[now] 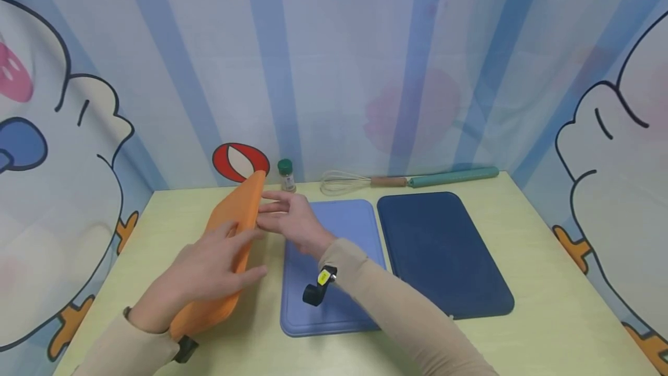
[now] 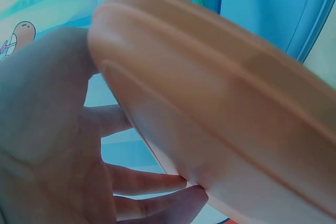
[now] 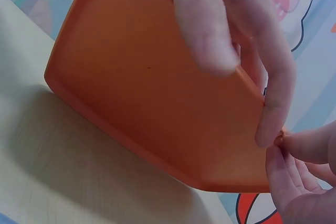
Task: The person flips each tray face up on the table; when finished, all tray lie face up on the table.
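Note:
An orange cutting board (image 1: 233, 208) with a raised rim stands tilted on its edge at the left of the table. My left hand (image 1: 214, 263) straddles its upper edge, with the thumb and one finger in front and other fingers behind. At the far corner, my right hand (image 1: 292, 219) pinches the rim. Both hands meet near that corner in the right wrist view, where the left thumb (image 3: 207, 24) hangs before the board's face. In the left wrist view, the board (image 2: 220, 103) shows its ridged edge, and my left hand (image 2: 47, 124) is close beside it.
A light blue cutting board (image 1: 334, 300) lies under my right forearm, beside a dark blue one (image 1: 443, 254). Along the back stand or lie a green-capped jar (image 1: 286, 176), a whisk (image 1: 344, 183) and a green rolling pin (image 1: 454, 177). A printed cloth (image 1: 344, 74) hangs behind the table.

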Demonstrator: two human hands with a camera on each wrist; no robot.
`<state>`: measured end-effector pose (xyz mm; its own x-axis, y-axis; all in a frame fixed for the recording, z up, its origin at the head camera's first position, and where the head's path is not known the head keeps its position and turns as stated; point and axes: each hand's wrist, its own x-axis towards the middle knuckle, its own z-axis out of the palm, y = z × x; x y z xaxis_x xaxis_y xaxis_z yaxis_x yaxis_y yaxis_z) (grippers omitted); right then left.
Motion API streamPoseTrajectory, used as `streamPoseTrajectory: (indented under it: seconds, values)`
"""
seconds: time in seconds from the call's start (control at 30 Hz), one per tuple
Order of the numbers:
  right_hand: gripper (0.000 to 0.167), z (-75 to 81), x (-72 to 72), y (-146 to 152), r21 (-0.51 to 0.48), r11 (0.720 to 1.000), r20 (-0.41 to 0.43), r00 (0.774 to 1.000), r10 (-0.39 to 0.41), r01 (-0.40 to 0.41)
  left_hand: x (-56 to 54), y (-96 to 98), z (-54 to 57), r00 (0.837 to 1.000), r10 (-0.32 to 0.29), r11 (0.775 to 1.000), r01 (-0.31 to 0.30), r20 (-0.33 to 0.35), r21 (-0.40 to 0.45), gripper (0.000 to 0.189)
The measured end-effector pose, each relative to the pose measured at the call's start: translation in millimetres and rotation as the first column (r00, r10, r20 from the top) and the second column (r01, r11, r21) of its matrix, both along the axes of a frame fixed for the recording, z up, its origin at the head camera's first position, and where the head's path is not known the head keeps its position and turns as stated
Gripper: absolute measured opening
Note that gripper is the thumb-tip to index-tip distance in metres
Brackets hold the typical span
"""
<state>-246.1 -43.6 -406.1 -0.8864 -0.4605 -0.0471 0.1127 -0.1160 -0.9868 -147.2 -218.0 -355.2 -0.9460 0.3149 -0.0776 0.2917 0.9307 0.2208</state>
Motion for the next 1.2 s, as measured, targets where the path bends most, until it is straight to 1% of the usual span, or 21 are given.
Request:
streamPoseTrajectory:
  seconds: [0.1, 0.23, 0.43, 0.53, 0.73, 0.87, 1.07, 1.2]
  values:
    - [0.059, 1.6, 1.4, -1, -0.005, 1.0, -0.009, 1.0, 0.009, -0.009, 0.6, 0.5, 1.9, 1.0, 0.016, 1.0, -0.016, -0.005, -0.002, 0.064]
    - [0.059, 3.5, 2.3, -1, -0.026, 0.999, -0.021, 1.0, 0.019, -0.019, 0.9, -0.9, 6.0, 1.0, 0.025, 0.999, -0.025, -0.018, 0.021, 0.063]
    - [0.058, 6.6, 2.8, -2, -0.052, 0.998, -0.042, 0.998, 0.042, -0.044, 1.7, -3.6, 11.0, 0.999, 0.012, 0.999, -0.01, -0.043, 0.043, 0.059]
    - [0.058, 7.7, 3.0, -3, -0.062, 0.997, -0.042, 0.998, 0.05, -0.052, 1.9, -3.7, 11.7, 0.999, 0.01, 0.999, -0.008, -0.041, 0.05, 0.058]
    - [0.058, 9.0, 3.3, -4, -0.091, 0.993, -0.041, 0.997, 0.071, -0.074, 1.6, -3.7, 13.2, 0.999, 0.029, 0.999, -0.028, -0.027, 0.031, 0.058]
    - [0.058, 10.1, 3.0, -5, -0.116, 0.989, -0.036, 0.995, 0.091, -0.094, 1.5, -5.0, 15.9, 0.999, 0.028, 0.999, -0.027, -0.022, 0.022, 0.059]
    - [0.06, 8.2, 0.4, -5, -0.107, 0.989, -0.024, 0.995, 0.099, -0.101, 2.8, -7.9, 20.5, 0.999, 0.021, 1.0, -0.021, -0.029, 0.021, 0.061]
    - [0.06, 5.6, 0.1, -3, -0.088, 0.992, -0.014, 0.995, 0.094, -0.095, 3.5, -11.2, 22.9, 0.998, 0.025, 1.0, -0.025, -0.053, 0.012, 0.059]
